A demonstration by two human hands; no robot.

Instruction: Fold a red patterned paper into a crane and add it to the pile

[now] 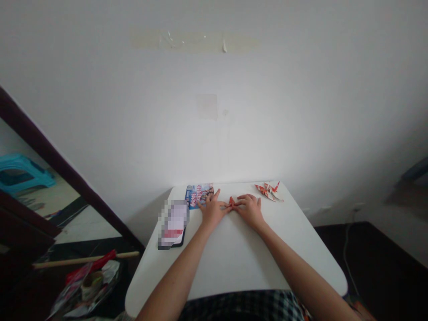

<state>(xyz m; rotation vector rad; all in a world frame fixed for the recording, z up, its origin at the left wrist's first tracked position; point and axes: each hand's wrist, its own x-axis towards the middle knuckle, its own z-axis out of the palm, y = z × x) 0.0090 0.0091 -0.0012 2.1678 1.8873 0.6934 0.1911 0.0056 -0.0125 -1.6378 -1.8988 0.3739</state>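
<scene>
Between my hands, above the middle of the white table, is a small red folded paper piece with a pointed top. My left hand pinches its left side, with some fingers spread outward. On the other side my right hand grips it with the fingertips, the back of the hand facing up. Folded paper cranes in red and white lie to the right of my right hand. A colourful printed booklet is beside and partly behind my left hand.
A phone-like device, partly blurred out, lies at the left of the white table. The table's far edge meets the wall. On the floor at left are a bag of rubbish and a wooden stick.
</scene>
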